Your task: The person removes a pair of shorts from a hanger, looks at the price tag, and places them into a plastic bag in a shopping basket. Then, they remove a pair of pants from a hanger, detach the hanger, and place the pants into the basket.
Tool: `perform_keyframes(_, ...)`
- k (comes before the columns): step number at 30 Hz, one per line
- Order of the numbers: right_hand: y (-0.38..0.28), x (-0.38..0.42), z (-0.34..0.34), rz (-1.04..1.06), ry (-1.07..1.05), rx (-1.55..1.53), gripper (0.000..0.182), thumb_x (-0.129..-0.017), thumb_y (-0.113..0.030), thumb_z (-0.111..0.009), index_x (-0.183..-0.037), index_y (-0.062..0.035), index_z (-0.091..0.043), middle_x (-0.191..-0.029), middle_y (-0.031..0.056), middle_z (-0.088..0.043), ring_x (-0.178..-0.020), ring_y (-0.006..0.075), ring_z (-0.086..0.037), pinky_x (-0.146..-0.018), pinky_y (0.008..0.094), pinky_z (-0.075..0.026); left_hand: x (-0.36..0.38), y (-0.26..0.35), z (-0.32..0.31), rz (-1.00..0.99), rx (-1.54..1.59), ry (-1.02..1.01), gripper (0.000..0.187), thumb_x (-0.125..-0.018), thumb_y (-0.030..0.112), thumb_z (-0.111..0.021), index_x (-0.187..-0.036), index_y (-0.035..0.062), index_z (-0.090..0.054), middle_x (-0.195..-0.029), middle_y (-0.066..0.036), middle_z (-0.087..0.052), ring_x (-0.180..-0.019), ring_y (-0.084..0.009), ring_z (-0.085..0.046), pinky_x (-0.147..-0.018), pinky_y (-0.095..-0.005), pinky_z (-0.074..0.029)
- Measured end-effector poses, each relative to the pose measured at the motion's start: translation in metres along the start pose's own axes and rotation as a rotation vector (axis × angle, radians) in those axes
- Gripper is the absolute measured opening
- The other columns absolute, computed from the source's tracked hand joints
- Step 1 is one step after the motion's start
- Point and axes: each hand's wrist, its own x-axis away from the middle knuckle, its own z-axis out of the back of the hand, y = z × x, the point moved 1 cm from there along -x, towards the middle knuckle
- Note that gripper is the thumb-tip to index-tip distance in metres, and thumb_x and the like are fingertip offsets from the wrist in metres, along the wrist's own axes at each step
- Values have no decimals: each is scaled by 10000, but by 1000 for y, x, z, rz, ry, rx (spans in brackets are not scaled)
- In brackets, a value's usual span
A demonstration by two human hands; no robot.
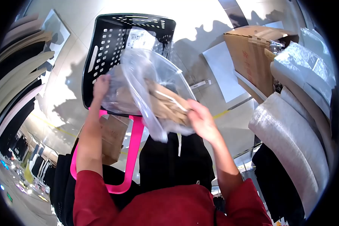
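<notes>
A clear plastic bag with a folded tan cloth item in it is spread between my two hands, over the near end of a black shopping basket. My right hand is closed on the bag's right side, by the tan cloth. At the bag's left side, my left hand is closed on the plastic near the basket's rim; motion blurs its fingers. Deeper in the basket lies another clear packet with a white label. The basket's pink handle hangs down towards me.
Garments hang on a rack to my left. On the right are pale hanging garments, some under clear plastic. A cardboard box stands on the floor at the far right; another box is below the basket.
</notes>
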Motion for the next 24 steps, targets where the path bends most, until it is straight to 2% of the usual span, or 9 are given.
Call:
perform_keyframes(2,-4,62,27,-32,261,-233,248,-863,-36,-422,-1080,12,-532,-778,57,-581,-653,148,-552,-542,276,-454,2,17,40,244,-207,91,435,-898,487,-473,-1052,102,-606,-1012,-210,-644,-992,-421,-591,-829,-502,-471)
perform_keyframes(3,22,95,61,-93,423,148,325,-820,-103,-444,-1114,-1,-538,-860,60,-591,-682,139,-582,-504,273,-460,-6,1,47,181,-263,116,423,-906,476,-463,-1051,100,-593,-1031,-202,-640,-1006,-419,-585,-835,-504,-467)
perform_keyframes(7,10,210,126,154,1238,-816,367,-910,-187,-460,-1194,38,-518,-1149,168,-588,-1078,268,-566,-956,402,-454,-5,18,73,219,-416,138,381,-928,449,-430,-1063,125,-580,-1027,-194,-643,-990,-414,-592,-823,-497,-475)
perform_keyframes(8,24,234,143,320,948,-869,390,-914,-194,-454,-1224,38,-502,-1212,168,-558,-1129,274,-539,-980,405,-436,-3,25,72,251,-405,164,372,-916,445,-461,-1095,139,-574,-1021,-186,-649,-980,-402,-603,-818,-491,-479)
perform_keyframes(11,53,274,144,78,1184,-188,374,-857,-156,-571,-1176,32,-525,-1150,143,-571,-1073,250,-554,-956,387,-443,3,41,70,209,-368,281,364,-897,441,-501,-1115,157,-568,-1010,-178,-657,-976,-396,-610,-813,-480,-483)
perform_keyframes(14,67,269,103,14,1223,-489,371,-837,-111,-578,-1170,44,-524,-1127,121,-575,-1063,230,-550,-939,385,-444,4,62,90,120,-388,402,318,-877,397,-552,-1094,165,-538,-926,-152,-670,-900,-375,-630,-758,-468,-485)
perform_keyframes(15,78,270,97,34,946,-359,376,-838,-97,-529,-1181,56,-517,-1140,125,-569,-1068,226,-543,-950,371,-430,-1,64,100,84,-395,437,305,-878,385,-554,-1089,166,-532,-908,-146,-671,-882,-370,-634,-744,-467,-484)
perform_keyframes(19,145,277,126,-186,1424,-357,420,-855,-121,-440,-1252,9,-491,-1134,110,-531,-994,196,-539,-861,309,-439,-16,68,158,4,-455,557,285,-884,321,-559,-1080,121,-513,-888,-180,-654,-850,-380,-621,-708,-465,-471)
perform_keyframes(24,183,307,119,-329,1010,-288,369,-863,-122,-435,-1193,12,-529,-1114,113,-561,-950,192,-565,-856,314,-465,-3,87,191,-187,-521,639,271,-872,241,-551,-1117,133,-510,-989,-147,-644,-878,-352,-622,-732,-442,-478)
